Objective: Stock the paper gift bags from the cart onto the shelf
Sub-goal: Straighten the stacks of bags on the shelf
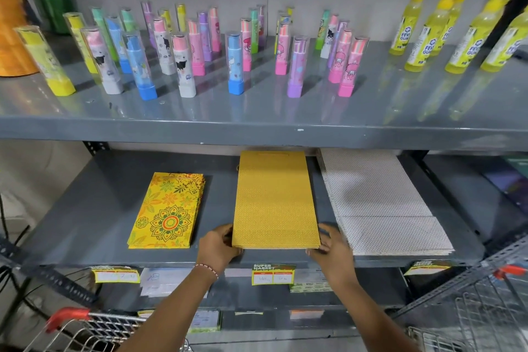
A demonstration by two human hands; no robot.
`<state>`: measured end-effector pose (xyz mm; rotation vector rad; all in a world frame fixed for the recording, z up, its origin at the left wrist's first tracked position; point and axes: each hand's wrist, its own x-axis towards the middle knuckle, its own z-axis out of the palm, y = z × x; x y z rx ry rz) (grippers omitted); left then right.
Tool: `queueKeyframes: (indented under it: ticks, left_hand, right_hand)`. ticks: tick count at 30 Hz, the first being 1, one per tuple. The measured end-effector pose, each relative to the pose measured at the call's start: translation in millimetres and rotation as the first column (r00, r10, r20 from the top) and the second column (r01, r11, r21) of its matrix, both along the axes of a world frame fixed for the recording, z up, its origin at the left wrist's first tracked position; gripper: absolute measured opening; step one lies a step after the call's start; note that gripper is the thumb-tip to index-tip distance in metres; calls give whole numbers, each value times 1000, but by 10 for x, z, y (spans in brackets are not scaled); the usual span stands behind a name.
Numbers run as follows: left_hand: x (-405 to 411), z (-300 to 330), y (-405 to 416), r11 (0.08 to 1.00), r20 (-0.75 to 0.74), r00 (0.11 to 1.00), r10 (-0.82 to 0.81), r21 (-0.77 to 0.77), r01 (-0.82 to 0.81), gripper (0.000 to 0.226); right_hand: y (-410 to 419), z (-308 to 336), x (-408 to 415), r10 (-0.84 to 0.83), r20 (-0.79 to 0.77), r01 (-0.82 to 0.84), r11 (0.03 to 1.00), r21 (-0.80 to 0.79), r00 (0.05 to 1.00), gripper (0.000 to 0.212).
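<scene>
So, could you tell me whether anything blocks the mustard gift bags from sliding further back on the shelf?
Nothing visible does. The mustard bag stack, held at its near corners by the left hand and right hand, lies in a bare lane between the floral bags and dotted white bags.

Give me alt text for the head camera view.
Both hands, left and right, grip a flat stack of gold bags on the grey shelf, between floral bags and dotted bags.
</scene>
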<state>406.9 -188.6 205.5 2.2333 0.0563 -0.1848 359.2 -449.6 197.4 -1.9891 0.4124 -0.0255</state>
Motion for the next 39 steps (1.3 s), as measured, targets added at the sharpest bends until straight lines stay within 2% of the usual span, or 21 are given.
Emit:
queueKeyframes:
  ticks: [2, 4, 6, 8, 10, 14, 16, 19, 21, 24, 25, 27, 29, 30, 33, 35, 37, 39]
  left_hand:
    - [-102, 4, -84, 999, 10, 999, 51, 5, -51, 61]
    - [-233, -16, -195, 993, 103, 989, 107, 35, -111, 80]
    - [-369, 18, -355, 994, 268, 960, 84, 49, -101, 82]
    - [-479, 80, -587, 999, 363, 931, 33, -21, -27, 72]
    - [-564, 202, -978, 990, 323, 945, -49, -106, 88, 60]
    - [-593, 275, -1849, 944, 73, 968, -242, -214, 252, 49]
    - [-551, 196, -2177, 943, 35, 967, -252, -216, 253, 52]
    - [-491, 133, -2495, 957, -10, 986, -167, -241, 160, 53]
    - [-526, 190, -2628, 958, -11, 992, -124, -260, 117, 58]
    - [-617, 288, -2584, 955, 51, 998, -36, -293, 50, 47]
    - [-629, 307, -2486, 953, 97, 995, 20, -301, 10, 45]
    - [-587, 350, -2150, 945, 209, 961, 180, -308, -110, 39]
    - [-487, 424, -1725, 930, 250, 919, 305, -288, -230, 32]
    - [-416, 479, -1512, 926, 219, 914, 340, -247, -285, 36]
    - [-155, 431, -834, 924, 12, 926, 378, -72, -376, 53]
    - [4, 320, -537, 954, -118, 947, 298, -7, -301, 59]
    - [111, 205, -361, 986, -170, 972, 164, 0, -167, 50]
    - [176, 100, -281, 993, -186, 978, 94, -58, -107, 43]
  right_hand:
    - [-20, -13, -67, 8, -11, -7, 998, 69, 1000, 66]
    - [-89, 5, -194, -29, -3, 29, 990, 140, 1000, 63]
    - [-288, 89, -370, -96, 59, 90, 992, 90, 994, 54]
    - [-618, 234, -496, -192, 142, 202, 978, -54, 971, 44]
    - [-1088, 349, -560, -232, 162, 258, 952, -166, 959, 43]
    - [-2010, 431, -520, -291, 32, 289, 923, -254, 956, 70]
    - [-2318, 432, -475, -264, -26, 246, 925, -290, 964, 80]
    - [-2683, 295, -444, -193, -139, 152, 953, -262, 971, 102]
    - [-2772, 239, -455, -190, -127, 148, 947, -286, 974, 104]
    - [-2473, 377, -528, -212, 58, 220, 926, -308, 975, 64]
    - [-2288, 419, -549, -184, 130, 212, 942, -259, 974, 52]
    - [-1840, 425, -532, -64, 203, 93, 986, -137, 977, 39]
    - [-1362, 402, -441, 50, 172, -60, 997, 54, 984, 39]
    - [-1169, 373, -359, 92, 148, -110, 986, 122, 985, 42]
    - [-657, 234, -66, 215, 35, -217, 943, 252, 976, 57]
    - [-470, 96, 90, 253, -37, -238, 942, 236, 967, 68]
    - [-375, 16, 184, 239, -88, -220, 957, 189, 967, 76]
    - [-341, 37, 217, 227, -79, -216, 968, 131, 971, 68]
